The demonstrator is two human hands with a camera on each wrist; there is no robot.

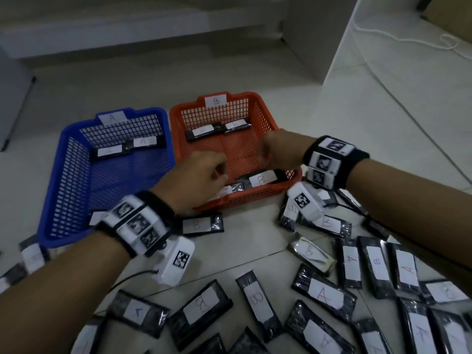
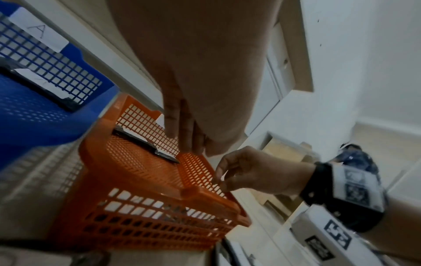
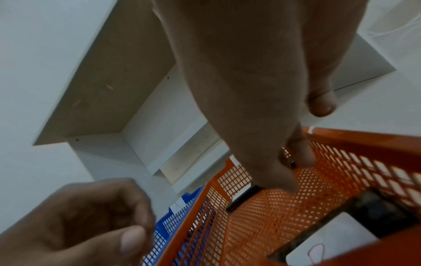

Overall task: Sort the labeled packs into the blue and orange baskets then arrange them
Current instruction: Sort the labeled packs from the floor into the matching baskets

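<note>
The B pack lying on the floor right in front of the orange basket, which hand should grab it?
Probably the left hand. It hovers at the orange basket's near-left edge, almost above that B pack; the right hand is farther off. Both look free.

You're working in dim, flat indoor light with soft, faint shadows. Your right hand smears with motion blur in the head view, and both wrist views are soft, grainy and strongly bent toward the edges, with the near palms out of focus
</note>
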